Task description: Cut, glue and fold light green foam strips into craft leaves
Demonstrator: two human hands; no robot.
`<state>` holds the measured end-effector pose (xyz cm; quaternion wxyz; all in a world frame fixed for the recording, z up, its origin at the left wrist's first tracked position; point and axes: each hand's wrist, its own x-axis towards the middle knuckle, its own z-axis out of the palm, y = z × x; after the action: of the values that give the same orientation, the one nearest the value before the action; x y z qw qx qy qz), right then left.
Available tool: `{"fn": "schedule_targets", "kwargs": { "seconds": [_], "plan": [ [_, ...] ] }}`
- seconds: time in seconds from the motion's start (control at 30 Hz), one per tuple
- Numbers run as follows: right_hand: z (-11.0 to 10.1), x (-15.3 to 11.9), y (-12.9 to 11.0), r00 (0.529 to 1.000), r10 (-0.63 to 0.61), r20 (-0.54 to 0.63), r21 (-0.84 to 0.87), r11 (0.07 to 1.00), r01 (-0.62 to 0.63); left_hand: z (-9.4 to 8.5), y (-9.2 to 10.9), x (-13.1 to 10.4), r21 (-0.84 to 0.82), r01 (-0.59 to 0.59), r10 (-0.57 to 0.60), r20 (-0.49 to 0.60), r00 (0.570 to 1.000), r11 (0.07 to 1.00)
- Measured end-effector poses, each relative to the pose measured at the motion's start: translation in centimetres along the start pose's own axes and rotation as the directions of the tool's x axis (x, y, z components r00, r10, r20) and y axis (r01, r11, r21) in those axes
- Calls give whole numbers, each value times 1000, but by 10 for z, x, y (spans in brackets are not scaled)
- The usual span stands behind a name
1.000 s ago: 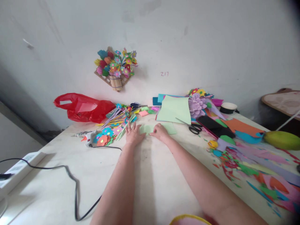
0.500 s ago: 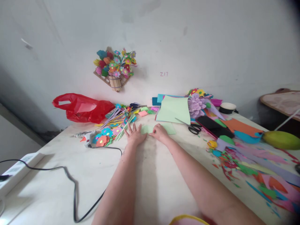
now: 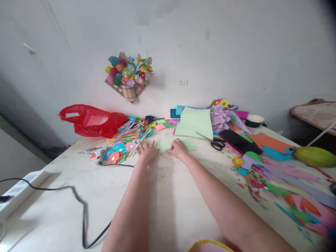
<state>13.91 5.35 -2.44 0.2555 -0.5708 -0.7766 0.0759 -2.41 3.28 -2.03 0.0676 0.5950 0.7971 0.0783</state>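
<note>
A pale green paper strip (image 3: 161,145) lies flat on the table, stretching out behind both hands. My left hand (image 3: 147,152) rests at its left end, palm down with the fingers spread. At the strip's near edge, my right hand (image 3: 179,149) is curled, thumb and fingertips pinched together on the paper. Behind the strip is a larger pale green sheet (image 3: 193,122), and black-handled scissors (image 3: 217,144) lie with their blades over its lower corner.
To the left are paper flowers (image 3: 115,155), a glue gun (image 3: 100,155) with a black cord, a power strip (image 3: 23,189) and a red plastic bag (image 3: 98,120). On the right are a black phone (image 3: 240,141), coloured scraps (image 3: 258,178) and a tape roll (image 3: 254,120).
My left hand has slid a little to the left, uncovering more of the paper strip. My right hand stays pinched at nearly the same spot.
</note>
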Motion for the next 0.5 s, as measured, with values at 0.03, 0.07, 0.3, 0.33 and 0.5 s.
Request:
{"fn": "schedule_targets", "kwargs": {
  "seconds": [0.03, 0.07, 0.3, 0.33, 0.5],
  "plan": [
    [-1, -1, -3, 1000, 16, -1, -28, 999, -16, -2, 0, -1, -6, -5, 5, 18, 1000, 1000],
    [-3, -2, -7, 999, 33, 0, -57, 998, -33, -3, 0, -1, -10, -9, 9, 32, 999, 1000],
    [-11, -7, -26, 991, 130, 14, -160, 979, -126, -2, -3, 1, -17, -51, 52, 36, 998, 999],
    [-12, -7, -27, 990, 138, 20, -159, 978, -133, -1, -4, 1, -13, -54, 55, 31, 998, 998],
    [-14, -3, -21, 988, 143, 58, -146, 980, -133, 0, -5, 0, 10, -49, 49, 4, 999, 999]
  ]
}}
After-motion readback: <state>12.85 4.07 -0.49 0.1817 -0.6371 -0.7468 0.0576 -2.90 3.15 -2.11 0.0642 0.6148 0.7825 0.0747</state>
